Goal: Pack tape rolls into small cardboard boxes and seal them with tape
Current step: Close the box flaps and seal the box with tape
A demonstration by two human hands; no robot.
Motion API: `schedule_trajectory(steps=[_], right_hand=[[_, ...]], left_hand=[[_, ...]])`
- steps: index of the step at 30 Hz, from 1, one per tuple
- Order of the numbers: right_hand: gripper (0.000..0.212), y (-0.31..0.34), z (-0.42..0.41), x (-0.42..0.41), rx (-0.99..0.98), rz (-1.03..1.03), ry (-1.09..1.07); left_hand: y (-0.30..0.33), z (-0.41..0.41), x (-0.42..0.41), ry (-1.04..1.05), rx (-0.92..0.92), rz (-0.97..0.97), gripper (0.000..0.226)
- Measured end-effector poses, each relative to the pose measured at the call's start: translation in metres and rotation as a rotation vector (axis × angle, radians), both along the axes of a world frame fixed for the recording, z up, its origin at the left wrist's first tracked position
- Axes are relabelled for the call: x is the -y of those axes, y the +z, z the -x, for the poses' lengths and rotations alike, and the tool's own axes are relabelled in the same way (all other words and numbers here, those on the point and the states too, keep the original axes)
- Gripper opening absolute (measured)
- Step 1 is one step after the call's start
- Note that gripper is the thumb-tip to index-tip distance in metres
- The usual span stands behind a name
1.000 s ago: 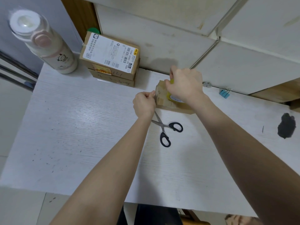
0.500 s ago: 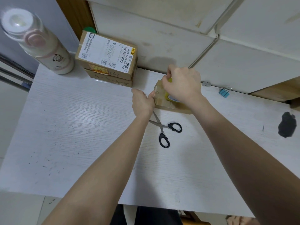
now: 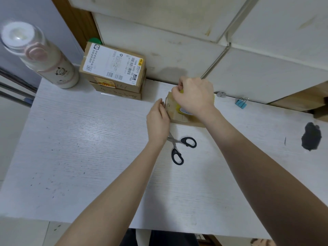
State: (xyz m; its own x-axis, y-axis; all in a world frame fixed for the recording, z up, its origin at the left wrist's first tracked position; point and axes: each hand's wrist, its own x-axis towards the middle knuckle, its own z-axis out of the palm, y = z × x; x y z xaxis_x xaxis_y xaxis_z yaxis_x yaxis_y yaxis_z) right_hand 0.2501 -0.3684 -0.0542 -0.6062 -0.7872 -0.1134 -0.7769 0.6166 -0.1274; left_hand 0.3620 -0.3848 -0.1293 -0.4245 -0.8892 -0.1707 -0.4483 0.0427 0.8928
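The small brown cardboard box (image 3: 174,113) sits at the white table's (image 3: 88,148) far edge. The right hand (image 3: 194,95), fingers curled, grips a yellow tape roll (image 3: 178,108) on top. The left hand's (image 3: 158,119) fingers lie straight against the box's left side.

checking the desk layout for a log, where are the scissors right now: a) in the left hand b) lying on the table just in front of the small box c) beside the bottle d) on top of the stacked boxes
b, the scissors lie flat on the table, just on the near side of the small box, with neither hand holding them.
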Motion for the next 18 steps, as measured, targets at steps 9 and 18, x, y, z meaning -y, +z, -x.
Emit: schedule_trajectory(steps=[9, 18], right_hand=[[0.021, 0.000, 0.000, 0.000, 0.012, 0.018, -0.011], [0.021, 0.002, -0.002, 0.001, 0.013, 0.011, -0.012]], left_hand=[[0.001, -0.009, -0.014, -0.389, 0.020, -0.018, 0.072], [-0.003, -0.008, -0.007, -0.419, 0.116, 0.037, 0.074]])
